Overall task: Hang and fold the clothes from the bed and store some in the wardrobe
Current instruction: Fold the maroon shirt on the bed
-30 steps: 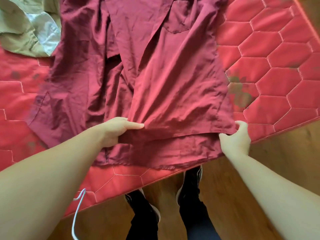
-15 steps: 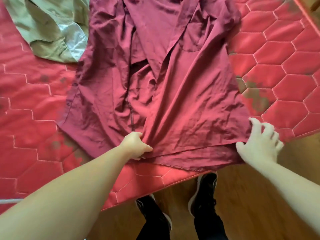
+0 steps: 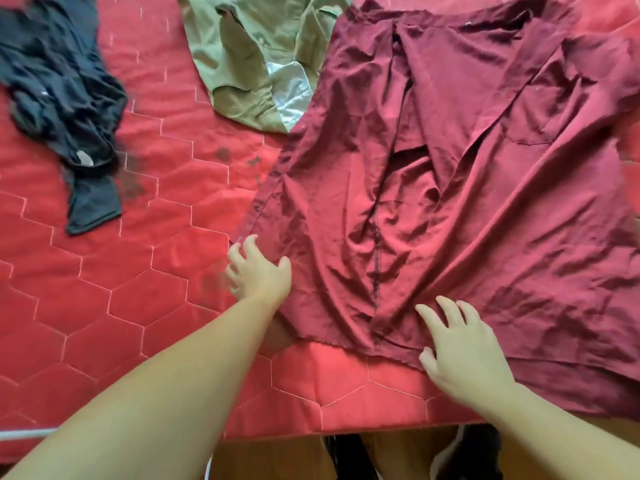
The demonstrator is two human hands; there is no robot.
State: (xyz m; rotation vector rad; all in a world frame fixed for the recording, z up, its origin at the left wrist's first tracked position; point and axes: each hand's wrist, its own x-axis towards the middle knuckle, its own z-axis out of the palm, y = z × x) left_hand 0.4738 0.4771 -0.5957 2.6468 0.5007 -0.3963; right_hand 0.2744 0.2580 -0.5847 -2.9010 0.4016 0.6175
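A maroon shirt (image 3: pixel 467 188) lies spread and wrinkled on the red quilted bed (image 3: pixel 121 289), its hem near the bed's front edge. My left hand (image 3: pixel 258 275) hovers at the shirt's left side edge with fingers spread, the thumb touching the cloth. Over the hem, my right hand (image 3: pixel 464 348) rests flat with its fingers straight and apart. Neither hand grips anything.
An olive green garment (image 3: pixel 256 53) lies bunched at the back, beside the shirt's collar. A dark navy garment (image 3: pixel 65 98) is crumpled at the far left. A white hanger (image 3: pixel 24 434) pokes in at the lower left. Wooden floor and my dark shoes (image 3: pixel 478 455) show below the bed edge.
Both hands let go of the hem they were pinching and opened. My left hand moved to the shirt's left edge, my right slid left onto the hem. The view shifted left.
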